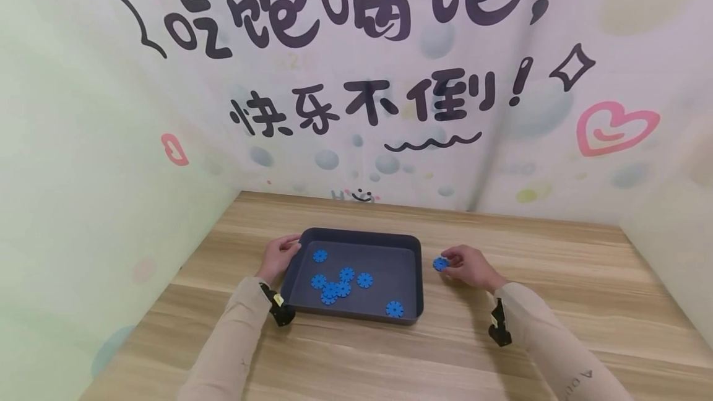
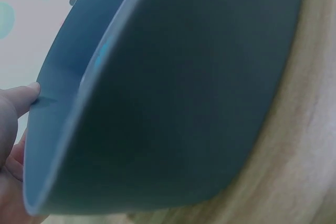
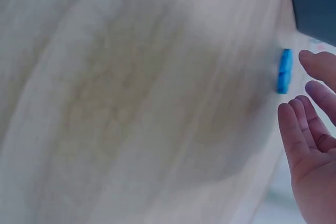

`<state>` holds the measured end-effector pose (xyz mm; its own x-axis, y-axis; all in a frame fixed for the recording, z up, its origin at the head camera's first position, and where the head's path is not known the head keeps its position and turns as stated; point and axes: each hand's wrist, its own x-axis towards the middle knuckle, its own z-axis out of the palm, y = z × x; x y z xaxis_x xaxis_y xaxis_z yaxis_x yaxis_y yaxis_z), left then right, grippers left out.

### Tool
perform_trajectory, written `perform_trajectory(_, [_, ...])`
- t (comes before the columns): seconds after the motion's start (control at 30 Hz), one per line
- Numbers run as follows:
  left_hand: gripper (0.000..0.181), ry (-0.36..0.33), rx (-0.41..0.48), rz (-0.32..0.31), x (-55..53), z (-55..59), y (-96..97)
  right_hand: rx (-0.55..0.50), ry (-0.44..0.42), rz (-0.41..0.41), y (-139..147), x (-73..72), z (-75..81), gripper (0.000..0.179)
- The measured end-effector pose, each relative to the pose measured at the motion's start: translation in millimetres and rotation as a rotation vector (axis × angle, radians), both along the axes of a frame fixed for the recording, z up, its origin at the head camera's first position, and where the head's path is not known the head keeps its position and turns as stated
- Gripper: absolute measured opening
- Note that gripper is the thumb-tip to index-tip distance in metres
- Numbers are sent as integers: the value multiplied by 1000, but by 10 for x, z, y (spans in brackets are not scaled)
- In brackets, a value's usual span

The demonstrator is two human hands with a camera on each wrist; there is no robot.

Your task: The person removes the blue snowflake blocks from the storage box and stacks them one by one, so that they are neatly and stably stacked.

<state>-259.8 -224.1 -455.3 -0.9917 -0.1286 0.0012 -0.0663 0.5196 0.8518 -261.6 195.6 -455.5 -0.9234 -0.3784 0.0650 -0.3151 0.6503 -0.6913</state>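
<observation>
Pale wood-grain tabletop (image 1: 356, 361) before me, white printed backdrop (image 1: 334, 135) beyond, bold black Chinese lettering (image 1: 372, 104) across it, pink outlined heart (image 1: 617, 130) at right, smaller pink heart (image 1: 175, 150) on pale green wall (image 1: 72, 203) at my left

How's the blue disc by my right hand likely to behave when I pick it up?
The blue disc is probably light, being small and thin. It seems stiff, since its edge looks straight. Its notched rim would likely hinder smooth rolling.

Wood-grained table (image 1: 356, 357); on it dark rectangular tray (image 1: 373, 255), blue notched disc (image 1: 440, 264) right of tray.
</observation>
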Motion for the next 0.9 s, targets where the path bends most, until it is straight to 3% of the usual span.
perform_trajectory(0.33, [31,-6,4,3,22,33,19,-48,151,115,-229,97,218,23])
perform_trajectory(0.5, [31,-3,3,5,36,33,21,-69,167,192,-461,144,284,24])
perform_trajectory(0.9, [31,-2,27,5,19,18,17,40,153,307,-948,222,143,24])
